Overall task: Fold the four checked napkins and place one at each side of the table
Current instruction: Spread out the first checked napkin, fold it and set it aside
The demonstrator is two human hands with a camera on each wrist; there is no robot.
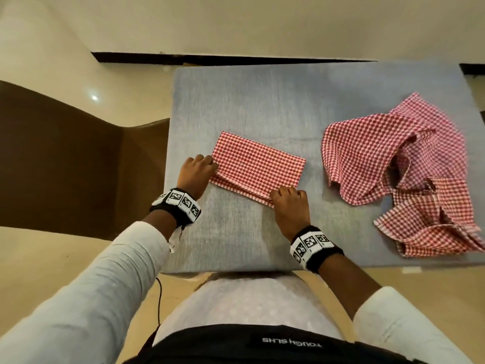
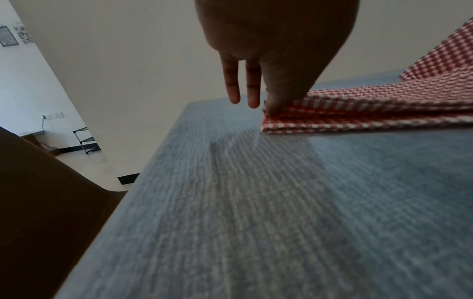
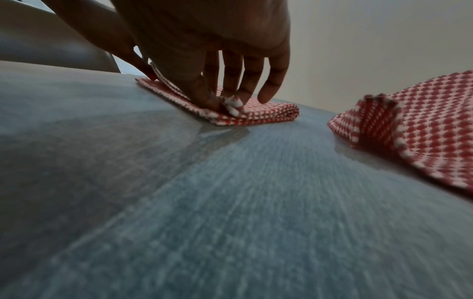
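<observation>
Reading "TOUGH SLHS", waist bag [image 1: 288, 346]

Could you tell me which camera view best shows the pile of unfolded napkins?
The head view: the whole pile of unfolded napkins lies crumpled on the table's right part. The right wrist view catches only its near edge; the left wrist view shows just a corner at the frame's right edge.
</observation>
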